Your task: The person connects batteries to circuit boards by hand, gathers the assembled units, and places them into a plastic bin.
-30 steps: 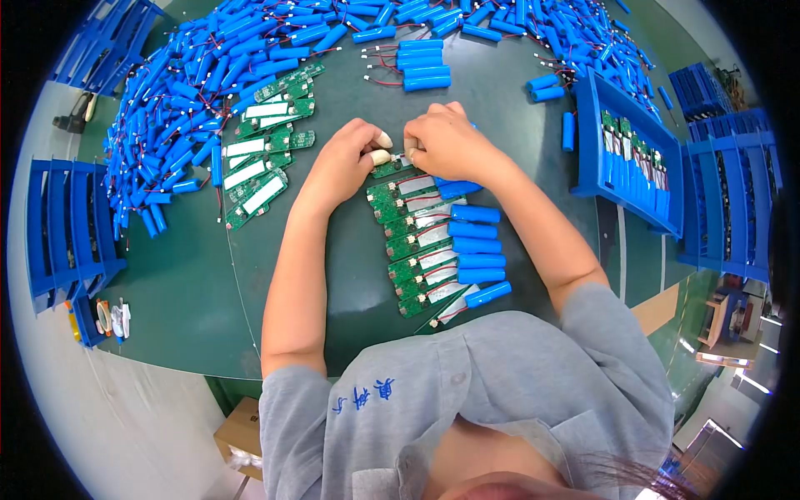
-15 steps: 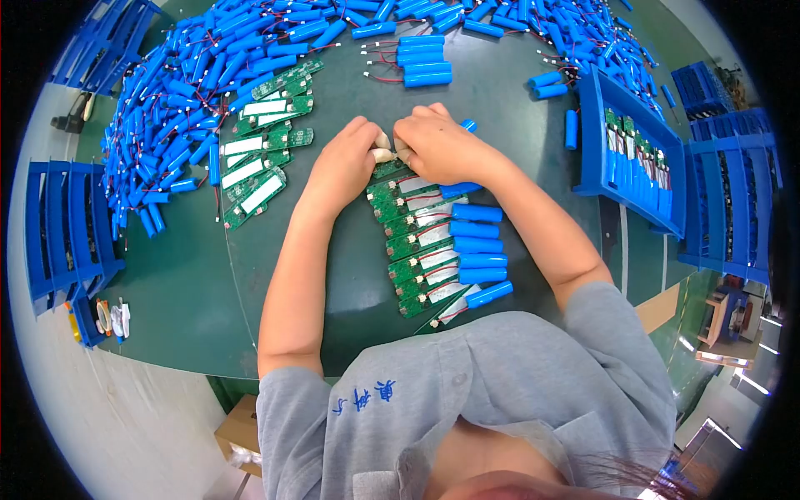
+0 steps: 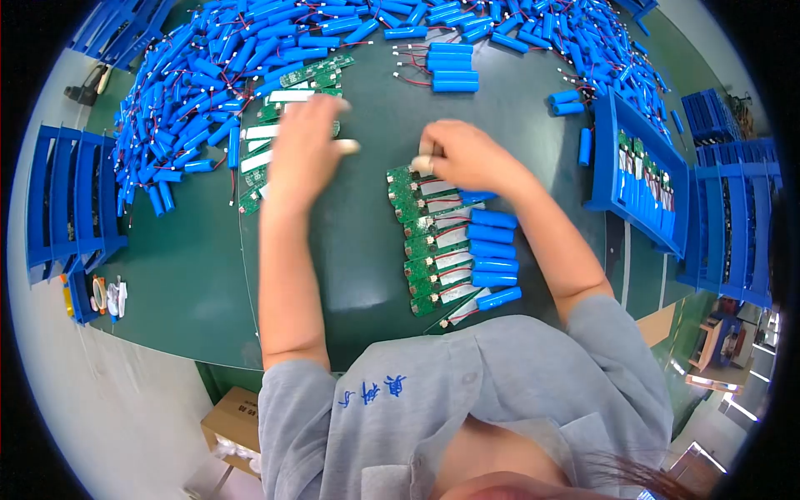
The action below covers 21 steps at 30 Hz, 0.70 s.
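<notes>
My left hand (image 3: 308, 142), smeared a little by motion, is over the stack of green circuit boards (image 3: 322, 77) with white strips. Its thumb and fingers are apart, with pale finger covers on some tips, and nothing shows between them. My right hand (image 3: 467, 154) is curled at the far end of a row of circuit boards (image 3: 421, 248). Its covered fingertips press together by the top board's connector; what they pinch is hidden. Each board in the row is joined by red and black wires to a blue cylindrical battery (image 3: 493, 248).
A large heap of blue wired batteries (image 3: 200, 92) spreads along the table's far side. Several batteries (image 3: 454, 67) lie in a short stack ahead. On the right stands a blue bin (image 3: 604, 167) holding boards and batteries. Blue racks (image 3: 71, 196) stand at the left edge.
My left hand has parted from my right and moved left, over the loose boards. My right hand stays by the row's top board. The whole view has shifted slightly.
</notes>
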Motion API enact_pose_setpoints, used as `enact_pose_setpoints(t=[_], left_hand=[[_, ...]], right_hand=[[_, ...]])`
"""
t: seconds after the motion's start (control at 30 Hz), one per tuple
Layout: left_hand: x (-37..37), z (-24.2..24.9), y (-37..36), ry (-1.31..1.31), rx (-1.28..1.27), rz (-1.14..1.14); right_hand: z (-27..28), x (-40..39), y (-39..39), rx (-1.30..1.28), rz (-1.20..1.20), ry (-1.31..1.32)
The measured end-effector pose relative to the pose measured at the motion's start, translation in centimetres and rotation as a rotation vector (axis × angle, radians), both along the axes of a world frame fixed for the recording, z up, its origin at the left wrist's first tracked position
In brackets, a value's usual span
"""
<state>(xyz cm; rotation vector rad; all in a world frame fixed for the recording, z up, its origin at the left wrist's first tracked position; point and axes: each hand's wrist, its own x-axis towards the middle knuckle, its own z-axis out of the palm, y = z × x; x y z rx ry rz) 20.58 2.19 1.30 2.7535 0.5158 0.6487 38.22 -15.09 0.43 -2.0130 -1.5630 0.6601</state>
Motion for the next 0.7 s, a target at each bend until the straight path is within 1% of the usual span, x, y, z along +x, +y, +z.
enact_pose_setpoints(t=[0.03,0.07,0.1,0.13,0.2,0.23,0.33,0.37,0.43,0.47,0.5,0.53,0.6,0.67,0.7], left_hand=[[-1.2,0.0,1.2,0.030,0.048,0.067],[-2.3,-0.1,2.1,0.060,0.095,0.137],[-2.8,-0.3,2.6,0.149,0.013,0.164],[-3.0,-0.6,3.1,0.126,0.022,0.122],[-3.1,-1.1,4.1,0.079,0.044,0.039],[-2.7,-0.4,3.7,0.059,0.036,0.095],[-1.8,1.7,2.7,-0.263,0.124,0.103],[-1.4,2.1,2.2,-0.286,0.050,0.152],[-0.2,1.6,0.8,-0.425,-0.266,0.032],[0.4,1.4,0.1,-0.496,-0.425,-0.027],[1.0,0.8,-0.4,-0.433,-0.416,-0.053],[1.5,-0.5,-0.6,-0.325,-0.517,-0.103],[2.2,-2.3,-1.2,-0.105,-0.510,-0.186],[2.4,-4.2,-1.1,0.011,-0.263,-0.316],[2.5,-4.1,-1.1,-0.001,-0.300,-0.375]], right_hand=[[-0.3,1.0,0.5,0.045,-0.048,0.029],[-0.8,2.0,1.5,0.140,-0.086,-0.077],[-1.4,3.0,2.7,0.233,-0.122,-0.182],[-1.9,3.8,3.8,0.327,-0.157,-0.285],[-2.9,5.1,6.2,0.376,-0.212,-0.479],[-3.3,5.4,7.1,0.399,-0.241,-0.575],[-3.9,5.8,8.7,0.239,-0.213,-0.717],[-3.9,6.0,8.4,0.234,-0.199,-0.680],[-2.8,5.9,7.3,0.219,-0.179,-0.604],[-2.6,6.3,6.5,0.245,-0.205,-0.459],[-2.4,6.9,5.6,0.270,-0.230,-0.315],[-2.2,7.4,4.6,0.297,-0.256,-0.171],[-2.0,7.7,2.8,0.302,-0.272,-0.145],[-2.1,7.4,1.4,0.337,-0.277,-0.165],[-2.0,7.2,0.9,0.331,-0.246,-0.205]])
